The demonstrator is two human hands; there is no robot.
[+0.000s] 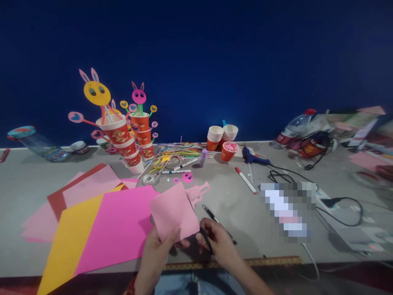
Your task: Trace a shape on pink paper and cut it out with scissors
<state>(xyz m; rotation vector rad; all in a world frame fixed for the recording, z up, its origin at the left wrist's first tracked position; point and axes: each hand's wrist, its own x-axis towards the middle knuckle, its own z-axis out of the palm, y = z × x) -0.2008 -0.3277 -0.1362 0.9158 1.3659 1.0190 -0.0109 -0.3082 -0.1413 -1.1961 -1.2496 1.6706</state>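
So the left hand (162,246) has the light pink paper (175,211) pinched, thumb on top, held up off the table just in front of the person. The right hand (217,241) is curled around the black handles of what look like scissors (206,241), right at the paper's lower right corner. Blades are hidden, so can't tell if they're apart or together.

My read: this is a cutting step, 1 hand feeding, 1 hand snipping. The next move calls for a steady left pinch, with those fingers clear of the blades and the sheet turned to suit the cut.

Just past the sheet there's a ragged pink scrap (199,193), and a black pen (211,215) lies beside the right hand. Left of the hands, a magenta sheet (116,225) sits next to a yellow sheet (73,229). Further back: 1 blue glue gun (254,156) and stacked red cups with a yellow bunny face (96,93) on top.
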